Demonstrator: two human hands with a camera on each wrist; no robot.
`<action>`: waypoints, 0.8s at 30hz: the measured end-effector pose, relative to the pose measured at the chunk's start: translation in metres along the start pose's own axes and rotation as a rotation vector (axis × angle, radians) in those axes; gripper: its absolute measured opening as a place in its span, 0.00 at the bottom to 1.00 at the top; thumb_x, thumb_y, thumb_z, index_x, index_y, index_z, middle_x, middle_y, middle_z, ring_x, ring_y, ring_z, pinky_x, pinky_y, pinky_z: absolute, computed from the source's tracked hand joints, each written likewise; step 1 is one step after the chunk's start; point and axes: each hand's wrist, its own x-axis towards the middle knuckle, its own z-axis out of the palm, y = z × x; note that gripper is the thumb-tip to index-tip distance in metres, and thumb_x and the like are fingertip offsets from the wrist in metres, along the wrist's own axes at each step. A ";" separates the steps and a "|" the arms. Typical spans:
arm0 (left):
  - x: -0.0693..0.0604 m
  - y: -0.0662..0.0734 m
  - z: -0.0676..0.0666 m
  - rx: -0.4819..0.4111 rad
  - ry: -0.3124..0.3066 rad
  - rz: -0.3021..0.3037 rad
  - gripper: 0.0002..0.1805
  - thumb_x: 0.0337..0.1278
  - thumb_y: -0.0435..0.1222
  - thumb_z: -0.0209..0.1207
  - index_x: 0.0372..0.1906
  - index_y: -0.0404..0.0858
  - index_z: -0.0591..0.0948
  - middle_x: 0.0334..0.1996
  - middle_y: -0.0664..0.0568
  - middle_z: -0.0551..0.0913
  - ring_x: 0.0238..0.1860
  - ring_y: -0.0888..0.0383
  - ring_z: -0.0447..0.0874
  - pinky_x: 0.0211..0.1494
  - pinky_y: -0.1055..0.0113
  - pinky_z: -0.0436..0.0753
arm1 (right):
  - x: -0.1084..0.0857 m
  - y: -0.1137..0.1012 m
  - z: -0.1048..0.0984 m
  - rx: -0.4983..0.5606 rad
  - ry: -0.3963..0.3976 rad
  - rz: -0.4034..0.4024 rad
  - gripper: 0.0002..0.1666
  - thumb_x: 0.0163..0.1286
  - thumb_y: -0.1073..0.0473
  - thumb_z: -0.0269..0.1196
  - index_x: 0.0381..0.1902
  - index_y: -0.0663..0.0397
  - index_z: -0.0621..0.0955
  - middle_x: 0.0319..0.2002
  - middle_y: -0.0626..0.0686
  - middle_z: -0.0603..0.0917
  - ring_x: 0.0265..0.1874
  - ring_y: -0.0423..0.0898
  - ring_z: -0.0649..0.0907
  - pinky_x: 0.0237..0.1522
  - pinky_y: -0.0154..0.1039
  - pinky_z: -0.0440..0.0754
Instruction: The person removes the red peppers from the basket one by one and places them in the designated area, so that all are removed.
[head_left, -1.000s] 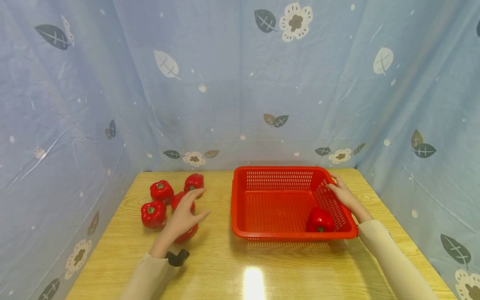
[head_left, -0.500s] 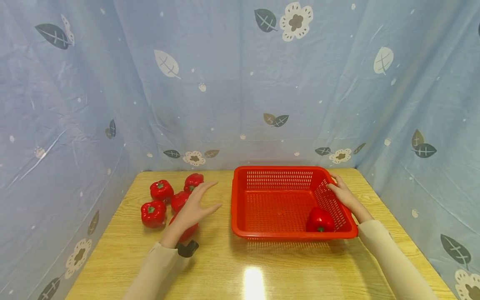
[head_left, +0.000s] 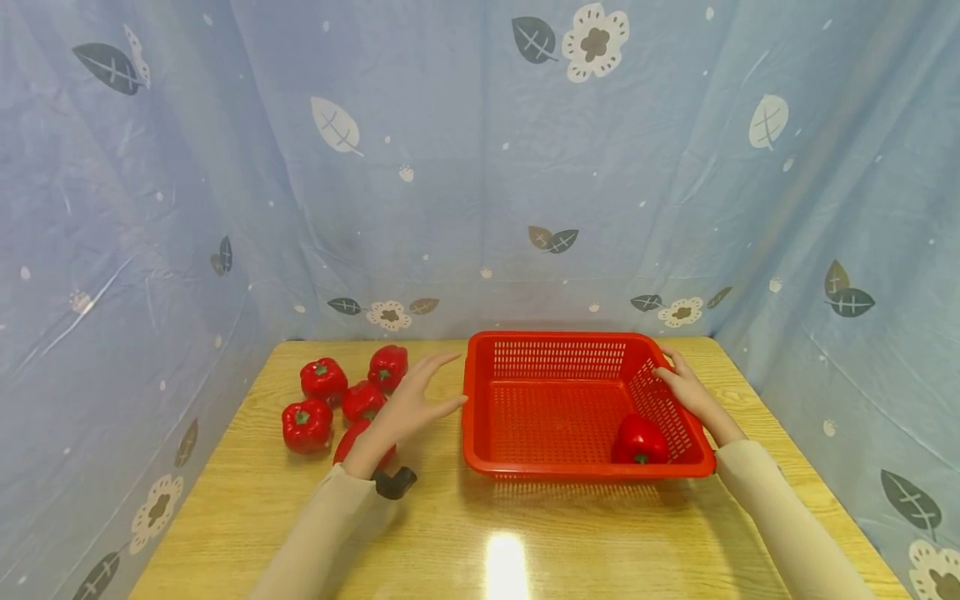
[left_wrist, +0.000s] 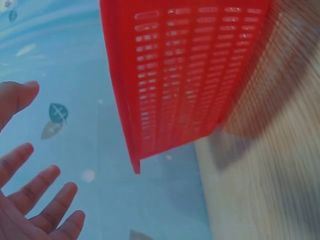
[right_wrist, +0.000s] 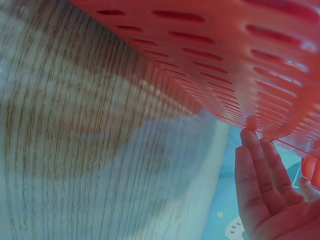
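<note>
A red plastic basket [head_left: 555, 470] with slotted walls sits on the table, holding one red bell pepper [head_left: 641, 439] in its near right corner. My right hand [head_left: 684, 385] holds the basket's right rim, thumb over the edge; in the right wrist view its fingers [right_wrist: 270, 172] lie against the outer wall. My left hand [head_left: 411, 406] is just left of the basket's left rim, fingers spread and nothing in them. The left wrist view shows those fingers [left_wrist: 52, 207] apart from the basket wall [left_wrist: 180, 75]. Behind the left forearm, a red pepper [head_left: 352, 439] is partly hidden.
Several more red bell peppers, including one at the front left [head_left: 307, 427] and one at the back [head_left: 388, 367], stand on the left of the wooden table [head_left: 570, 542]. A blue patterned curtain [head_left: 420, 208] hangs around the back and sides.
My left hand has moved right, from over the peppers to beside the basket's left rim, uncovering more of the peppers. The right hand and basket have stayed in place.
</note>
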 end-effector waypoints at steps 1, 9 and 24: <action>0.002 0.001 0.001 0.000 -0.004 0.009 0.37 0.47 0.46 0.67 0.65 0.50 0.67 0.62 0.50 0.70 0.64 0.54 0.65 0.64 0.48 0.67 | 0.000 0.000 0.000 -0.001 0.004 0.003 0.36 0.74 0.59 0.43 0.70 0.64 0.41 0.51 0.77 0.67 0.29 0.41 0.82 0.29 0.38 0.83; 0.019 0.011 0.009 0.028 -0.054 0.072 0.36 0.49 0.48 0.65 0.65 0.45 0.67 0.63 0.52 0.69 0.64 0.53 0.64 0.65 0.49 0.66 | 0.000 0.001 -0.001 -0.021 0.008 -0.005 0.36 0.74 0.59 0.43 0.70 0.66 0.41 0.53 0.78 0.65 0.30 0.40 0.81 0.30 0.37 0.82; 0.053 0.035 0.025 0.041 -0.153 0.148 0.36 0.49 0.46 0.65 0.65 0.44 0.67 0.62 0.52 0.69 0.64 0.53 0.65 0.65 0.52 0.67 | 0.001 0.002 -0.002 -0.013 0.004 0.002 0.36 0.74 0.60 0.43 0.70 0.66 0.41 0.53 0.78 0.66 0.30 0.41 0.81 0.30 0.38 0.82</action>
